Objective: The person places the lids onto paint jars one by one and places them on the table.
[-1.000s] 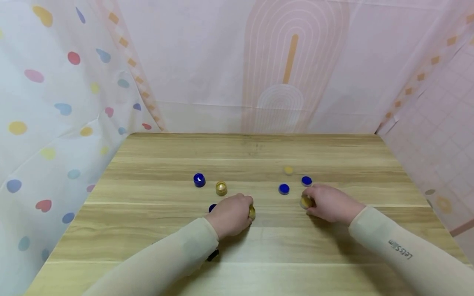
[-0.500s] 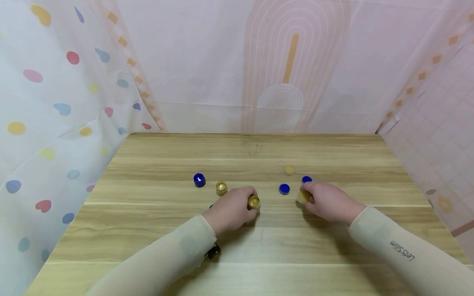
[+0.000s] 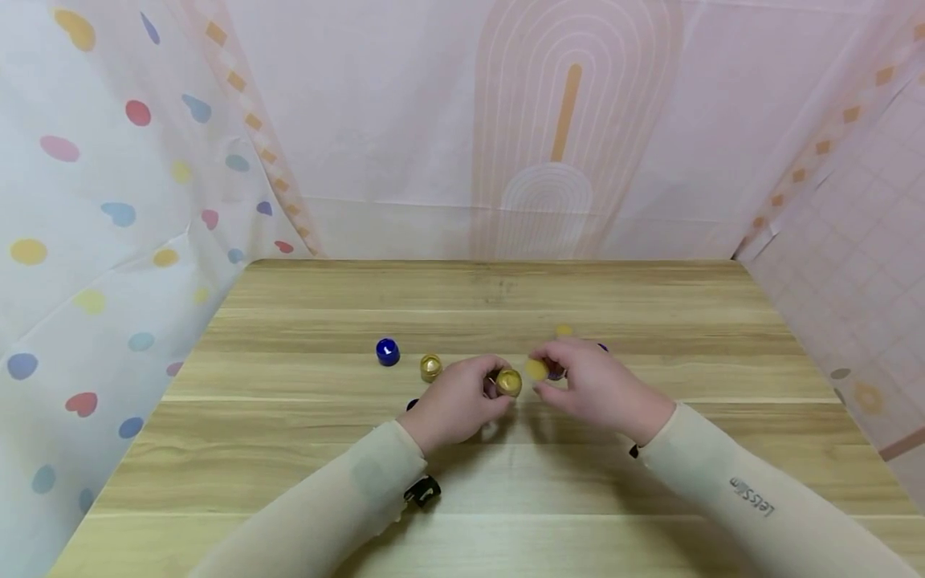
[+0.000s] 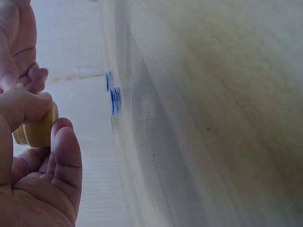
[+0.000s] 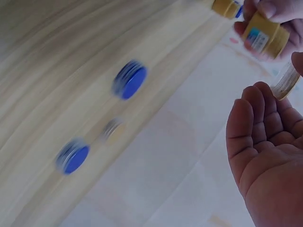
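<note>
Two pale sleeves (image 3: 759, 482) reach in over the near side of the wooden surface (image 3: 506, 522). The left hand (image 3: 458, 405) holds a gold jar (image 3: 509, 383), thumb and fingers curled round its side. It is raised over the middle of the surface, roughly midway between the left and right edges. Just beside it, apart, the right hand (image 3: 596, 389) pinches a yellow-topped lid (image 3: 537, 369) between thumb and fingers.

The jar looks light and stiff, probably plastic; its glossy wall may slip, so a grip round the body, clear of the rim, should serve best. The lid seems light and rigid too, and its ridged side gives the better hold.

Past the left hand, toward the left edge, a dark piece (image 3: 413, 405) shows only in part; farther back stand another gold jar (image 3: 430, 368) and a blue jar (image 3: 387, 352). Beyond the right hand, toward the far edge, lie a blue lid (image 3: 603, 348), half hidden, and a small yellow lid (image 3: 564, 330). The right wrist view shows two blue lids.

Lettering on the right sleeve seems to read "LetsSlim". The held jar bears a blue-and-white label (image 5: 257, 39), apparently with a barcode, too blurred to read.
</note>
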The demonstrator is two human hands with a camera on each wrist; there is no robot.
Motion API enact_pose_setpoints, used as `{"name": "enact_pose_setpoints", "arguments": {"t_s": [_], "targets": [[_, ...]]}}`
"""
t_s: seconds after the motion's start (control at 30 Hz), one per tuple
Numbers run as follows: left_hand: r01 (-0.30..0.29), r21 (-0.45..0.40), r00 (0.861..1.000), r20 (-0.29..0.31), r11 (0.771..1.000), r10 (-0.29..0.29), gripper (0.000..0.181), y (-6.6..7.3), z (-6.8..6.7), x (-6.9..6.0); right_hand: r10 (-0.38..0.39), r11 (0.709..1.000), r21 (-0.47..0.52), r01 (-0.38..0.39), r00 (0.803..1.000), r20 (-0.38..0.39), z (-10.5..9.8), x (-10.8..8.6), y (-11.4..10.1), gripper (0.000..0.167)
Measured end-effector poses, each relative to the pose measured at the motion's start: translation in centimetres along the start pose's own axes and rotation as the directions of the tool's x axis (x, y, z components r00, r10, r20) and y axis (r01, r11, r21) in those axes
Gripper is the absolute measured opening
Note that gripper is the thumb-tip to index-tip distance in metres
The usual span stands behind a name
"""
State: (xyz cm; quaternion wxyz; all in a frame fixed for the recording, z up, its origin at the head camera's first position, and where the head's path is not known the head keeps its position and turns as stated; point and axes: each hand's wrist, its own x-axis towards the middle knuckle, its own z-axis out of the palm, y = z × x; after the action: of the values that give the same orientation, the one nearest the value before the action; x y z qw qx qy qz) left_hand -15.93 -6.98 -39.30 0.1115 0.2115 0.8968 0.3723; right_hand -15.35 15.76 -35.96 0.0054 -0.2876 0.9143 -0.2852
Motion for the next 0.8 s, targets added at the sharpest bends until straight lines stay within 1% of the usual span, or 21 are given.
{"name": "enact_pose_setpoints", "arguments": {"t_s": [0.1, 0.3, 0.53, 0.8], "targets": [[-0.007, -0.02, 1.0, 0.008, 1.0, 0.007, 0.028, 0.1, 0.1, 0.0, -0.019, 1.0, 0.023, 0.019, 1.0, 0.015, 0.5, 0.4, -0.6, 0.023], [-0.025, -0.02, 1.0, 0.005, 0.999, 0.025, 0.024, 0.0, 0.4, 0.0, -0.042, 0.999, -0.003, 0.042, 0.998, 0.036, 1.0, 0.7, -1.0, 0.025], [-0.047, -0.026, 0.999, -0.002, 0.999, 0.047, 0.02, 0.0, 0.5, 0.1, -0.089, 0.995, -0.039, 0.09, 0.996, 0.018, 1.2, 0.7, -1.1, 0.022], [-0.072, 0.01, 0.997, -0.019, 0.997, 0.072, 0.014, 0.1, 0.4, 0.0, -0.073, 0.997, -0.037, 0.074, 0.997, 0.037, 1.3, 0.7, -1.3, 0.021]]}}
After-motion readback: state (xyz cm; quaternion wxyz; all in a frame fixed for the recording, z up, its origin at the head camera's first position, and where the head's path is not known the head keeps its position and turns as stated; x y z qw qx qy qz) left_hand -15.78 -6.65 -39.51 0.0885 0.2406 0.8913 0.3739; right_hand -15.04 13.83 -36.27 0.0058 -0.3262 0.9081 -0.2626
